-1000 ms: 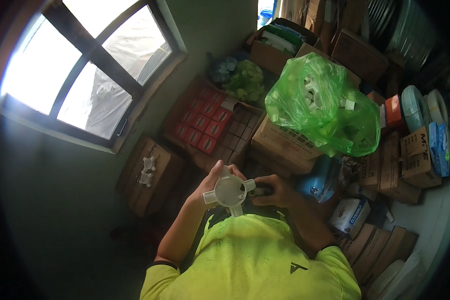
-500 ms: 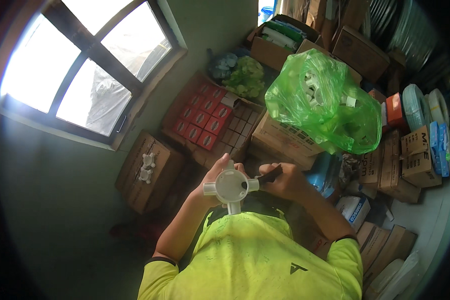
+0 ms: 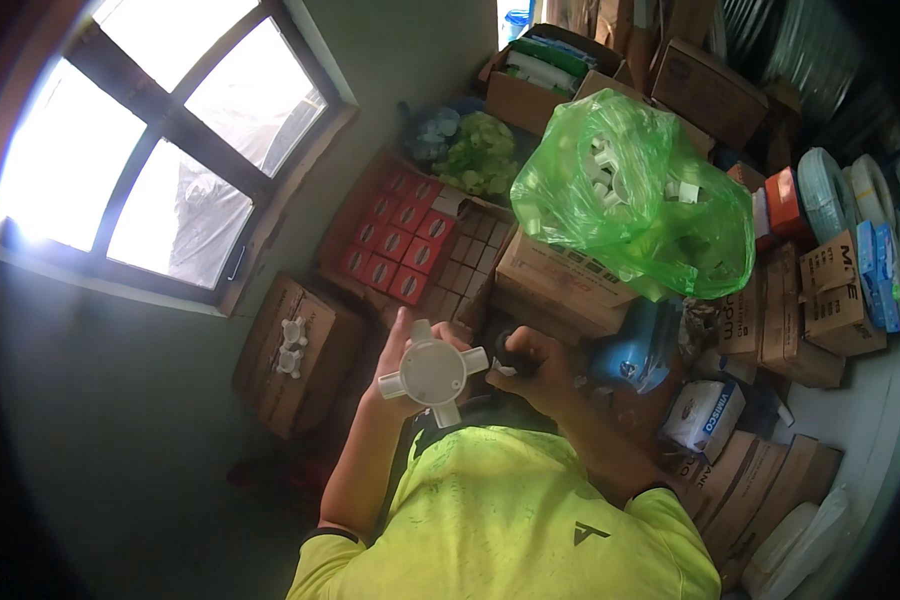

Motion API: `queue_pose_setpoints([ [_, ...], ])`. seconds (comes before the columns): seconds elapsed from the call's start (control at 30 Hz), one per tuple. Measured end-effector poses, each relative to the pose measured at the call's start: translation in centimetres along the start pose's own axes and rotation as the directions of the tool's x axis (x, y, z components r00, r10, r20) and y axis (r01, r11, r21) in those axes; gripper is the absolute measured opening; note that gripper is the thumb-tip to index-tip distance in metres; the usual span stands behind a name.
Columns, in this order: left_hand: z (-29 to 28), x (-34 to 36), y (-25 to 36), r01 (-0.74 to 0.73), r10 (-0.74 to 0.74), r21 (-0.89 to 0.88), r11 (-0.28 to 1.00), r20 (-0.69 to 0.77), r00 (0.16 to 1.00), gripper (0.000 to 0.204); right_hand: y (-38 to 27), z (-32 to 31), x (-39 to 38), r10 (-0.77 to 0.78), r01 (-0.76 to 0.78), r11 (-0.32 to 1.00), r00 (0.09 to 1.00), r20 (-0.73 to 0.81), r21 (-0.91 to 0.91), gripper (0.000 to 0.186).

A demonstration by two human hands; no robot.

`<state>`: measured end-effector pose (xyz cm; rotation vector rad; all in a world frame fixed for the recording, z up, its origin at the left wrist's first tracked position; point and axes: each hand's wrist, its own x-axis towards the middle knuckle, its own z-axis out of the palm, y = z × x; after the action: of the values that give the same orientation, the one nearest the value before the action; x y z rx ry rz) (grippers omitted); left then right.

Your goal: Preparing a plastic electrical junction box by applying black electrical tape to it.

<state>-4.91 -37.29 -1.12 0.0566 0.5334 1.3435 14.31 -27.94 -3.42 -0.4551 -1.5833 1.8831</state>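
Observation:
A white round four-way conduit junction box [image 3: 434, 371] is in front of my chest, its hollow inside facing up. My left hand [image 3: 394, 372] is closed around its back and side, with the thumb pointing up beside the top spout. Close to the right spout, my right hand [image 3: 536, 365] is curled round a dark tool [image 3: 511, 345], mostly hidden by the fingers. Its kind I cannot make out. A small white bit [image 3: 504, 368] shows at the right fingertips. Two more white junction boxes [image 3: 291, 347] rest on a cardboard box [image 3: 288, 390] to the left.
A green plastic bag [image 3: 635, 200] of white fittings sits on cartons straight ahead. Left of it, an open carton holds red boxes [image 3: 395, 240]. More cartons [image 3: 830, 280] and coiled tubing [image 3: 826, 200] line the right side. A window [image 3: 170, 130] is at the upper left.
The junction box has turned slightly and shifted left with my left hand. My right hand has tilted the dark tool, which lay flat across the right spout and now mostly hides in the fingers.

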Motion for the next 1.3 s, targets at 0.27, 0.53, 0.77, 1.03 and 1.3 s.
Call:
queue_pose_setpoints([
  [0.27, 0.5, -1.2, -1.3, -0.005, -0.01, -0.105, 0.994, -0.141, 0.99, 0.093, -1.7, -0.5, -0.4, 0.288, -0.233, 0.782, 0.958, -0.003, 0.579, 0.038],
  [0.53, -0.8, -3.4, -1.1, 0.048, 0.026, 0.564, 0.824, -0.122, 0.992, 0.055, -3.3, -3.0, 1.0, 0.323, -0.382, 0.895, 0.911, 0.257, 0.23, 0.045],
  [0.77, 2.4, -3.7, 1.5, -0.006, 0.043, 0.893, 0.451, -0.015, 0.999, 0.044, -2.9, -1.7, 2.8, 0.239, -0.239, 0.97, 0.89, 0.388, -0.048, 0.044],
  [1.03, 1.1, -3.9, 1.1, -0.114, 0.345, 0.842, 0.527, -0.089, 0.934, 0.039, -4.1, -1.0, 2.5, 0.107, 0.014, 0.948, 0.927, 0.359, -0.319, 0.033],
  [1.3, 1.8, -3.5, 1.2, -0.034, 0.299, 0.934, 0.355, -0.079, 0.951, 0.037, -2.9, -2.2, 2.7, 0.417, -0.473, 0.872, 0.588, 0.693, -0.123, 0.041],
])
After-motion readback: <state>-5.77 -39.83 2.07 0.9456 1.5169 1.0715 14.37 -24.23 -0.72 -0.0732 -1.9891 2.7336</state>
